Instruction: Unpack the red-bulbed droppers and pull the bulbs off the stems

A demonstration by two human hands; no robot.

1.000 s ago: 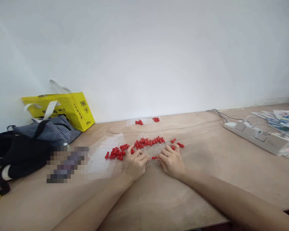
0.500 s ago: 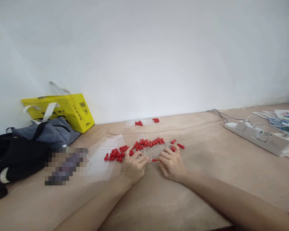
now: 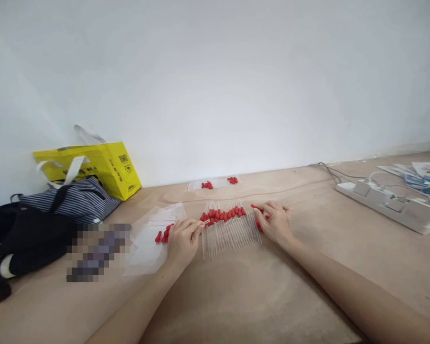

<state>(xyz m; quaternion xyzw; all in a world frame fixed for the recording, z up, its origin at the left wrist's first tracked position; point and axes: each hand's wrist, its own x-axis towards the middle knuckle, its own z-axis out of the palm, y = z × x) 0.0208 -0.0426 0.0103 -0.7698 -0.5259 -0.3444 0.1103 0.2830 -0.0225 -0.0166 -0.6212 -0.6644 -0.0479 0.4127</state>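
Note:
A row of clear thin droppers (image 3: 230,231) lies side by side on the wooden table (image 3: 258,296), many with red rubber caps (image 3: 225,213) at their far ends. My left hand (image 3: 182,241) sits at the row's left end, fingers curled and pinching one dropper. Loose red caps (image 3: 164,233) lie just left of it. My right hand (image 3: 276,221) rests at the row's right end, fingers bent over a few red caps there; what it grips is hidden.
Clear plastic bags (image 3: 152,237) lie left of the droppers. Two small bags with red caps (image 3: 218,181) sit near the wall. A yellow bag (image 3: 100,165), a striped bag (image 3: 71,203) and a black bag (image 3: 17,243) stand at left. A power strip (image 3: 390,207) and papers lie at right.
Both hands moved apart from the near middle of the row: the left went to its left end, the right up to its right end. The near ends of the droppers are now uncovered.

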